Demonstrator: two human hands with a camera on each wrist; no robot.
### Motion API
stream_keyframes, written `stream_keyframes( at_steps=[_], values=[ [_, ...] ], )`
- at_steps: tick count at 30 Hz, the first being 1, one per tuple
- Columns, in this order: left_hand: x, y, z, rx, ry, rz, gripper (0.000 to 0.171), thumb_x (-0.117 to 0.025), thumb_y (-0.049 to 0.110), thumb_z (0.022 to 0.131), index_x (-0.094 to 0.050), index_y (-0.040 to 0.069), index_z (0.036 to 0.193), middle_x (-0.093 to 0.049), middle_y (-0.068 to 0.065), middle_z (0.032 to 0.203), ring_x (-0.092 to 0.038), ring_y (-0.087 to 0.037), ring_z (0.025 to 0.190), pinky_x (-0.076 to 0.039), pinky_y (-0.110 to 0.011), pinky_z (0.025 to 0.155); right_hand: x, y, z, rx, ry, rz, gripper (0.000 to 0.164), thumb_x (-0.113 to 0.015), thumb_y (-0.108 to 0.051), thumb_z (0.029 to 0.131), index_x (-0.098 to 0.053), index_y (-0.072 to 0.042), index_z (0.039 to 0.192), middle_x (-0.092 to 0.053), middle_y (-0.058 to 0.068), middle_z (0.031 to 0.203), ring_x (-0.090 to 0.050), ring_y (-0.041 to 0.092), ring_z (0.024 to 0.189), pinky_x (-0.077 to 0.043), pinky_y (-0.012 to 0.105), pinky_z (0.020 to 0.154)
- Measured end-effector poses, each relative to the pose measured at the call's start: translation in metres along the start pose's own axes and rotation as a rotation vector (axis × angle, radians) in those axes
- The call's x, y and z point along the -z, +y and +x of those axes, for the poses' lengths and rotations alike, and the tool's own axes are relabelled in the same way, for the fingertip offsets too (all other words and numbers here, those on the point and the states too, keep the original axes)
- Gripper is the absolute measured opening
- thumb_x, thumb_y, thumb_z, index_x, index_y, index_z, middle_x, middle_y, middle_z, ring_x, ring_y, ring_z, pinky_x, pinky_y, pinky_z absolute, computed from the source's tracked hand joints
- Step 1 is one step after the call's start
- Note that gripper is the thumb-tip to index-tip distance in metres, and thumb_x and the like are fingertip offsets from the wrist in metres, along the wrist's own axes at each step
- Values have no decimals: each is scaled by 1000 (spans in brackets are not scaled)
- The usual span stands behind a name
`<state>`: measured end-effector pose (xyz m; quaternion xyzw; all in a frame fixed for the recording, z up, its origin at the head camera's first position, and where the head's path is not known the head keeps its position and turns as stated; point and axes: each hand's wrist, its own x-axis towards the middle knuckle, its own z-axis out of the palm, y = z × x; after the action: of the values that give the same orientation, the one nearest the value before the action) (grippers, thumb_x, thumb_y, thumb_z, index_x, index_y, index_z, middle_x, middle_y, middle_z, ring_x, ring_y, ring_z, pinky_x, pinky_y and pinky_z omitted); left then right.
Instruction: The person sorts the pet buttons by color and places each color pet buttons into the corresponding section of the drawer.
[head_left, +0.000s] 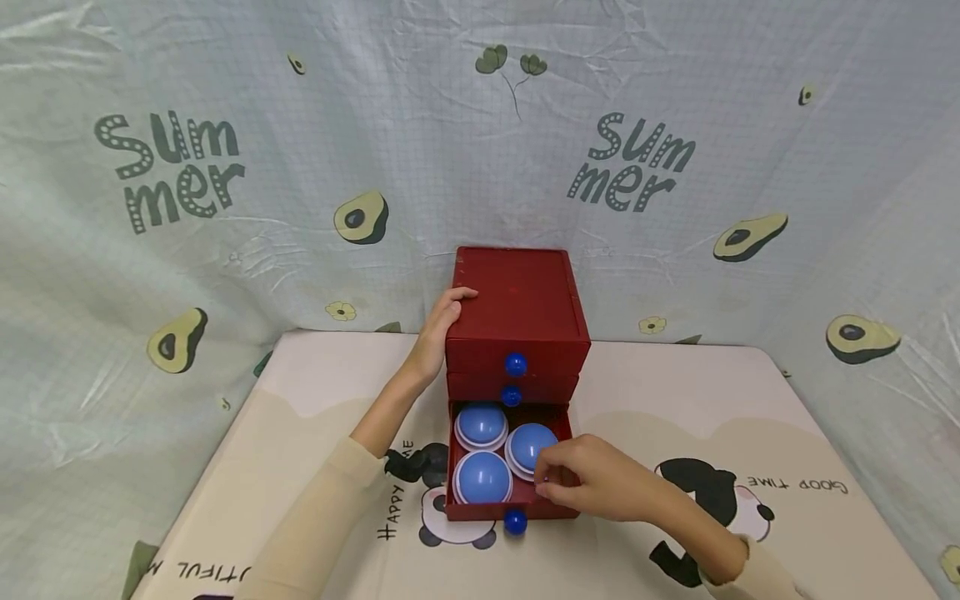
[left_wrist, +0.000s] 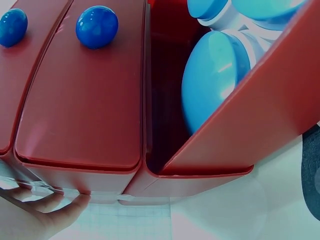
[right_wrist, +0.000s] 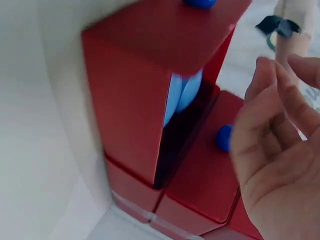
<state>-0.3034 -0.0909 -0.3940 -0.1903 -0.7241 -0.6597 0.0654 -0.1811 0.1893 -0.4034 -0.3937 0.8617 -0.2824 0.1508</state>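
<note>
A red cabinet (head_left: 517, 292) with three stacked drawers and round blue knobs stands on the table. Its lowest drawer (head_left: 517, 510) is pulled out; three blue-domed round objects with white rims (head_left: 483, 479) lie inside. My left hand (head_left: 437, 333) rests against the cabinet's left side, its fingers reaching the top edge; the left wrist view shows those fingertips (left_wrist: 82, 199) touching the red side. Above the drawer's right part is my right hand (head_left: 592, 479), beside the right-hand domed object (head_left: 531, 446). In the right wrist view its fingers are loosely bent, with nothing seen between them.
The middle drawer's knob (head_left: 512, 396) and top drawer's knob (head_left: 516, 365) sit above the pulled-out drawer, both drawers pushed in. A pale printed cloth (head_left: 420, 108) hangs behind the cabinet. The table (head_left: 675, 392) carries panda prints and lettering.
</note>
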Motion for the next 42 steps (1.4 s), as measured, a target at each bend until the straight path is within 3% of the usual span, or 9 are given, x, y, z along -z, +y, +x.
stream_keyframes(
  at_steps=[3, 8, 12, 20, 28, 32, 42],
  values=[
    [0, 1, 0, -5, -1, -2, 45, -27, 24, 109, -49, 4, 143, -43, -15, 153, -39, -31, 141, -25, -49, 119, -5, -3, -8, -14, -78, 180, 9, -68, -30, 100, -72, -23, 98, -64, -10, 72, -57, 0, 61, -53, 21, 57],
    [0, 1, 1, -2, 4, -10, 45, -28, 24, 108, -49, 3, 143, -43, -16, 153, -38, -31, 140, -24, -48, 119, -22, -4, -19, -59, -185, 447, 15, -64, -27, 102, -71, -14, 101, -67, 5, 73, -59, 15, 49, -47, 21, 41],
    [0, 1, 1, 2, 2, -16, 45, -28, 23, 108, -49, 3, 143, -43, -16, 153, -39, -31, 140, -25, -48, 118, -42, -4, -26, -111, -239, 604, 20, -62, -25, 103, -70, -6, 102, -67, 2, 74, -58, 13, 48, -45, 17, 41],
    [0, -1, 1, -3, 8, -17, 45, -27, 24, 109, -50, 3, 143, -44, -16, 153, -40, -30, 139, -26, -47, 118, -76, 5, -29, -290, -275, 840, 28, -53, -25, 106, -70, -3, 110, -74, 13, 82, -60, 8, 55, -46, 16, 48],
    [-2, -1, 1, -2, -3, -4, 45, -27, 25, 109, -50, 4, 142, -44, -15, 152, -40, -30, 138, -27, -48, 117, -98, 18, -25, -386, -353, 1175, 51, -44, -42, 109, -55, 0, 137, -76, -3, 88, -67, -1, 61, -47, 12, 55],
    [-2, 1, 0, 3, -6, -2, 45, -27, 25, 109, -49, 6, 143, -44, -14, 153, -40, -29, 139, -27, -48, 117, -104, 19, -21, -395, -331, 1252, 53, -44, -44, 109, -54, -1, 137, -76, -3, 88, -67, -1, 61, -48, 12, 56],
    [-1, 0, 0, 1, 2, 8, 45, -27, 25, 109, -50, 5, 142, -44, -13, 153, -39, -29, 140, -25, -47, 118, -105, 16, -9, -389, -340, 1319, 47, -44, -41, 110, -56, -1, 131, -76, -4, 88, -67, 0, 60, -49, 13, 53]
  ],
)
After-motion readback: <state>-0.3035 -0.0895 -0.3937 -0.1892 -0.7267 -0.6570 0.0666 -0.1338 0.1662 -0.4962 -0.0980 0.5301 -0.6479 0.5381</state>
